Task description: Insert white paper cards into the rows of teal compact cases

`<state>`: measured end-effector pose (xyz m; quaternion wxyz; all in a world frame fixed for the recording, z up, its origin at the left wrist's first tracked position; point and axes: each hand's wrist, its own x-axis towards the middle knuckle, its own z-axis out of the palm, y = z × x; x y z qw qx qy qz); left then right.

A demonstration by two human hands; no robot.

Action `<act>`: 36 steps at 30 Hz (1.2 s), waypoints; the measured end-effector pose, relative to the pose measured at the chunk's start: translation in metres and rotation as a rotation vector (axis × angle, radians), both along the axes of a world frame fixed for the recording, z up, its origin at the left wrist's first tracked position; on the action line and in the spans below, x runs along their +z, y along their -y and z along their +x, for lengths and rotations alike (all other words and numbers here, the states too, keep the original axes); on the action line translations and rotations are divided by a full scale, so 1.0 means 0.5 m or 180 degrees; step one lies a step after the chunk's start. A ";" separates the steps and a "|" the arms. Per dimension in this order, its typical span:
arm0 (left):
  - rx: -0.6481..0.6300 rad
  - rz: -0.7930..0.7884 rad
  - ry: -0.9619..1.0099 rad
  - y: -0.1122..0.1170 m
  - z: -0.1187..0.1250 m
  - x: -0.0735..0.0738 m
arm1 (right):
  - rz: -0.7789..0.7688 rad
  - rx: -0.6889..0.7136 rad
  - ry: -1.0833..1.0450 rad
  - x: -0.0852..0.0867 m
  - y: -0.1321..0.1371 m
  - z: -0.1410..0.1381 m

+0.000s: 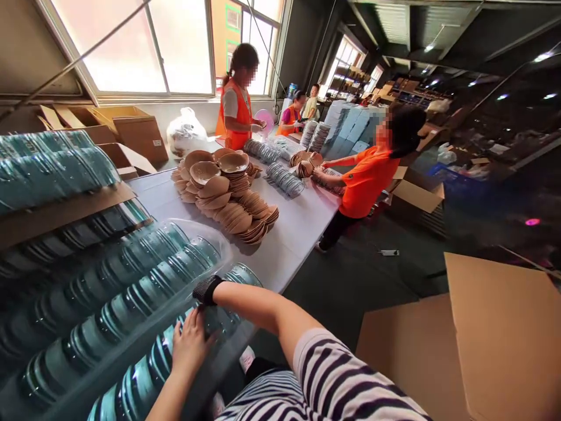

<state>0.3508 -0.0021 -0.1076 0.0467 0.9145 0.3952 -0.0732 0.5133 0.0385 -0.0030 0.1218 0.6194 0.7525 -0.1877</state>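
Note:
My left hand is bare and lies over a row of glossy teal bowls at the bottom of the view. Its fingers are stretched out and touch the bowl rims. Just above it, my right hand wears a dark glove with the wrist bent. Its fingers are mostly hidden, so whether they grip a bowl does not show. The bowls stand on edge, packed closely together. Clear plastic film lies around the rows. Further teal bowls run alongside to the left.
Brown bowls are heaped on the white table. Beyond them lie rows of wrapped bowls. One person in orange handles bowls at the right edge; another in an orange vest stands behind. An open carton is at lower right.

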 end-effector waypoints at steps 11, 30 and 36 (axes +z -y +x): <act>0.0064 -0.0228 0.0544 -0.002 0.000 0.018 | 0.0040 -0.0190 -0.0313 -0.139 0.213 0.012; 0.0209 -0.0631 0.0376 -0.004 0.020 0.056 | -0.0535 -0.1124 -0.0246 -0.153 0.225 0.101; -0.0105 -0.0437 0.0463 0.009 0.107 0.038 | 0.0070 -0.0756 0.0230 -0.051 0.054 0.096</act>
